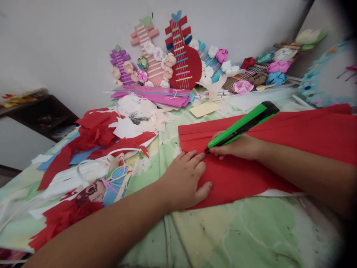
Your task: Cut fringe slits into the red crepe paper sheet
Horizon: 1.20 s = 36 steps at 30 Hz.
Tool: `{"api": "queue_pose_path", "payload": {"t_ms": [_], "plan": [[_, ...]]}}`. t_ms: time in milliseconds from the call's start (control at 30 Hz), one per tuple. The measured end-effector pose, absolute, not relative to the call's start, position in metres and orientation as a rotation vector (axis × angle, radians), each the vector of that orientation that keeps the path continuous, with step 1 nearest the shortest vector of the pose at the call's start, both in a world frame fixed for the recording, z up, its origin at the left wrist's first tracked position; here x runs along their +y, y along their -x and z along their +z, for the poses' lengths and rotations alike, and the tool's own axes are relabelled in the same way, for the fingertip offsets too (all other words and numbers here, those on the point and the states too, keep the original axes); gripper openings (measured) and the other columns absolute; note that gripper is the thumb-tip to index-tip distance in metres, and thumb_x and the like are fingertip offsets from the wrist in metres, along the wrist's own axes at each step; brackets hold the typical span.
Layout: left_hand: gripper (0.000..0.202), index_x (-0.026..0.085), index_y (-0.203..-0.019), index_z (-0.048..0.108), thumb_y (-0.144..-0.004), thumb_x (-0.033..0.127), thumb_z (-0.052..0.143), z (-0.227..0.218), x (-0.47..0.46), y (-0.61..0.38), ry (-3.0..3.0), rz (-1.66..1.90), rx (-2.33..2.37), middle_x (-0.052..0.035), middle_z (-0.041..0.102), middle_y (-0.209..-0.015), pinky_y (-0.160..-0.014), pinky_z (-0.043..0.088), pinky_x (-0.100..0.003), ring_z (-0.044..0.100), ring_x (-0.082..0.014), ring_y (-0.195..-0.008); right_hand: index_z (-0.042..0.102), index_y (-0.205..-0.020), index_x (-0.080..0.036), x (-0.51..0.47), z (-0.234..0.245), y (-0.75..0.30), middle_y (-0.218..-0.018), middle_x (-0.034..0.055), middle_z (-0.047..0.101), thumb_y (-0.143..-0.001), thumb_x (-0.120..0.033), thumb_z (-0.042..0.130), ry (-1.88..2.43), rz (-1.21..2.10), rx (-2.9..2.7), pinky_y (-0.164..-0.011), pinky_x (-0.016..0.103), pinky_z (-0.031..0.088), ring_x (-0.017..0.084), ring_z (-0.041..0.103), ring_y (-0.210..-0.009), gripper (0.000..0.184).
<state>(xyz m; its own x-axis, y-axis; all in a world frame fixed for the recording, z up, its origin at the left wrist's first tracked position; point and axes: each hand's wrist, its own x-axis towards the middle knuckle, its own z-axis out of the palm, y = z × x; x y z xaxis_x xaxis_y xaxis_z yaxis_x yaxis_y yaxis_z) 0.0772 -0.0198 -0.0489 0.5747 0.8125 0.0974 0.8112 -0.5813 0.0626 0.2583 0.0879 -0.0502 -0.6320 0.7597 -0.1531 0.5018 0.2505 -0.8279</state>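
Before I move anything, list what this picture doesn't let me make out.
In the head view:
- Green-and-black tool: its tip is too small to tell whether a blade is out.
- Right hand: its palm is hidden by its own back.
- Red sheet: its right end is cut off by the picture's edge.
- Cabinet: contents of its open compartment are too dark and blurred.
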Motion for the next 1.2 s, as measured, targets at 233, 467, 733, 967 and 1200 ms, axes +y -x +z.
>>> {"api": "queue_pose_path", "payload": {"t_ms": [233, 467, 733, 967, 1200], "plan": [[0.047, 0.007, -0.11, 0.054, -0.081, 0.042, 0.041, -0.0471, -0.0206, -0.0783, -2.767, 0.132, 1.439, -0.0166, 0.045, -0.128, -0.099, 0.027, -0.048, 0.037, -0.0318, -0.118, 0.056, -0.067, -0.02, 0.0864, -0.0478, -0.2558, -0.057, -0.0025, 0.058, -0.072, -0.037, 0.054, 1.069, 1.204, -2.38, -0.053, 0.022, 0.044, 0.01, 0.056, -0.054, 0.018], [0.044, 0.008, -0.104, 0.056, -0.08, 0.043, 0.043, -0.0477, -0.0202, -0.0767, -2.786, 0.181, 1.457, -0.0193, 0.047, -0.124, -0.098, 0.03, -0.047, 0.04, -0.0321, -0.116, 0.058, -0.067, -0.02, 0.0879, -0.052, -0.2594, -0.059, -0.0022, 0.058, -0.072, -0.04, 0.054, 0.984, 1.186, -2.39, -0.057, 0.023, 0.044, 0.011, 0.056, -0.058, 0.021], [0.043, 0.009, -0.106, 0.055, -0.081, 0.041, 0.043, -0.0475, -0.0203, -0.0766, -2.764, 0.179, 1.44, -0.0176, 0.045, -0.127, -0.099, 0.027, -0.048, 0.038, -0.0317, -0.118, 0.06, -0.071, -0.022, 0.0848, -0.0543, -0.2636, -0.064, -0.0003, 0.061, -0.071, -0.042, 0.056, 1.106, 1.251, -2.219, -0.059, 0.025, 0.047, 0.013, 0.058, -0.061, 0.021], [0.043, 0.009, -0.106, 0.055, -0.081, 0.041, 0.042, -0.0474, -0.0207, -0.0766, -2.776, 0.188, 1.435, -0.0177, 0.045, -0.126, -0.098, 0.028, -0.049, 0.039, -0.0315, -0.117, 0.062, -0.073, -0.02, 0.089, -0.0532, -0.2643, -0.065, 0.0, 0.063, -0.068, -0.042, 0.059, 1.099, 1.355, -2.213, -0.062, 0.025, 0.048, 0.013, 0.06, -0.063, 0.023], [0.044, 0.009, -0.108, 0.054, -0.081, 0.041, 0.042, -0.048, -0.0207, -0.0763, -2.785, 0.191, 1.427, -0.0173, 0.046, -0.125, -0.099, 0.028, -0.047, 0.04, -0.0304, -0.117, 0.059, -0.068, -0.02, 0.0889, -0.0522, -0.2608, -0.06, -0.0016, 0.061, -0.07, -0.039, 0.056, 1.021, 1.262, -2.327, -0.056, 0.023, 0.047, 0.012, 0.059, -0.058, 0.019]]}}
